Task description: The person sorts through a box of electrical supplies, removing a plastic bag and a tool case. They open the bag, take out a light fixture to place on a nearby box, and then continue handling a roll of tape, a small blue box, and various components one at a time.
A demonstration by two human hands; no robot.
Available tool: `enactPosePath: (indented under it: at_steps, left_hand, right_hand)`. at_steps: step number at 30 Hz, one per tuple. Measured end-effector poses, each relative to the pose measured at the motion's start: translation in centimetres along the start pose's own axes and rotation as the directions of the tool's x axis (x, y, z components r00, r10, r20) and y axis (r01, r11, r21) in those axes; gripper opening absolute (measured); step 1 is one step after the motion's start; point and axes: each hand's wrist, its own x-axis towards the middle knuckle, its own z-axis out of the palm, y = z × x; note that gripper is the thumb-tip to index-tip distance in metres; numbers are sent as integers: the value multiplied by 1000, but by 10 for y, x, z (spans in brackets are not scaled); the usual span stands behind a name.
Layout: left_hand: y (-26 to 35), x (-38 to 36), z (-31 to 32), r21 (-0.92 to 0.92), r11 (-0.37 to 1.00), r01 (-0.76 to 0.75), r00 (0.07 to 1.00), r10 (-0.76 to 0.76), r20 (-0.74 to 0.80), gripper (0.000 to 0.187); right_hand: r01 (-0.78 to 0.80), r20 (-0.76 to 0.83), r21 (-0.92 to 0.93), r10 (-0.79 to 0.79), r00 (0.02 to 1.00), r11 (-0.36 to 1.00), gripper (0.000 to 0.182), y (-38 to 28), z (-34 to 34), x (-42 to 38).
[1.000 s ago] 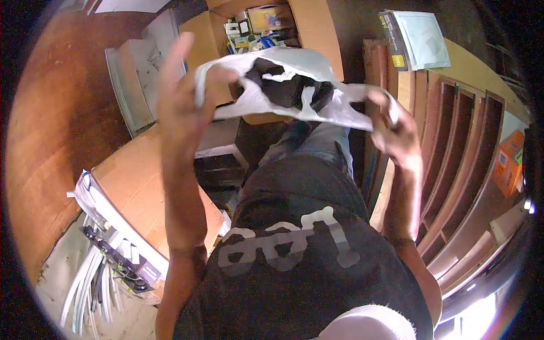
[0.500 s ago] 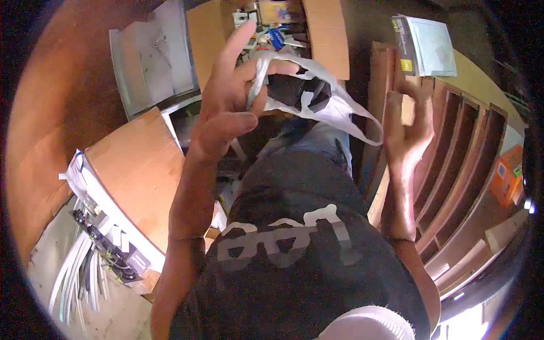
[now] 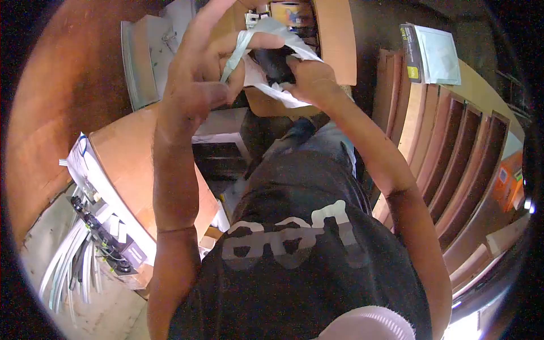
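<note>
My left hand (image 3: 195, 82), half-curled, holds the plastic bag (image 3: 276, 29), whose mouth my right hand (image 3: 315, 78) enters rightward-side, grip hidden.

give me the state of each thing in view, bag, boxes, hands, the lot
white bag, mouth spread open
left hand, fingers apart, bag handle looped over them
right hand, at the bag's mouth, its grip partly hidden
far cardboard box, open, things inside
pale packet, lying flat, uncovered
strips, loose and fanned out
orange box, can't tell if closed
</note>
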Motion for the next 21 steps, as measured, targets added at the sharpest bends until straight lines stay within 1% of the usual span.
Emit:
enactPosePath:
  at_steps: [1, 3, 4, 5, 6, 7, 8, 9, 11, 12, 13, 15, 16, 17, 18, 19, 20, 21]
  left_hand:
    - [5, -1, -4, -39, 998, 45, 997, -47, -54, 96]
    - [12, 1, -1, -82, 993, 87, 989, -96, -114, 111]
    - [13, 8, 8, -104, 989, 103, 972, -123, -202, 119]
    - [14, 12, 15, -126, 985, 118, 946, -150, -289, 127]
    - [15, 15, 16, -128, 985, 118, 944, -151, -293, 127]
    - [15, 19, 16, -155, 982, 112, 957, -149, -251, 127]
    - [16, 23, 17, -169, 979, 111, 963, -148, -226, 127]
    - [18, 27, 19, -184, 977, 110, 969, -147, -200, 127]
    - [21, 31, 25, -153, 983, 100, 974, -128, -186, 126]
    - [22, 32, 27, -143, 985, 97, 976, -122, -181, 125]
    - [22, 30, 26, -107, 986, 128, 958, -151, -245, 125]
    - [27, 28, 26, -70, 985, 161, 934, -175, -313, 124]
    - [33, 28, 29, 171, 953, 249, 925, -181, -335, 125]
    - [32, 28, 26, 286, 914, 288, 921, -183, -343, 125]
    - [32, 28, 24, 395, 860, 325, 918, -185, -351, 125]
    - [24, 27, 16, 206, 951, 231, 932, -156, -327, 125]
    - [19, 27, 11, 3, 991, 131, 943, -123, -309, 125]
    - [16, 27, 10, -1, 992, 130, 944, -124, -306, 125]
  right_hand:
    - [8, 3, -6, -8, 1000, 1000, 51, 9, 7, 4]
    - [-76, -101, 28, 78, 992, 997, 44, 21, 15, 14]
    - [-125, -45, -20, 124, 991, 992, 50, 18, 0, 15]
    - [-118, -44, -25, 117, 992, 993, 50, 10, -20, 15]
    - [-148, 68, -35, 150, 986, 988, 49, -1, -39, 14]
    - [-179, 176, -48, 185, 967, 983, 47, -6, -48, 14]
    - [-142, -95, -141, 129, 987, 980, 57, -5, -25, 17]
    - [-148, -95, -142, 135, 986, 979, 57, 5, -11, 18]
    - [-141, -99, -60, 135, 986, 988, 52, -4, -10, 18]
    - [-199, -143, -65, 188, 972, 978, 38, -7, -7, 22]
    - [-198, -143, -65, 187, 972, 978, 38, -3, -9, 24]
    - [-176, -85, 11, 176, 981, 984, 33, 10, -18, 26]
    - [-192, -60, 78, 197, 979, 978, 47, 18, -20, 27]
    - [-196, -60, 80, 201, 978, 977, 47, 26, -17, 28]
    - [-158, -80, 43, 161, 984, 986, 40, 34, -11, 28]
    - [-119, -99, 3, 118, 988, 993, 34, 37, -11, 27]
    - [-89, -97, 28, 91, 991, 996, 26, 40, -11, 21]
    - [-94, -97, 26, 96, 991, 995, 26, 43, -10, 20]
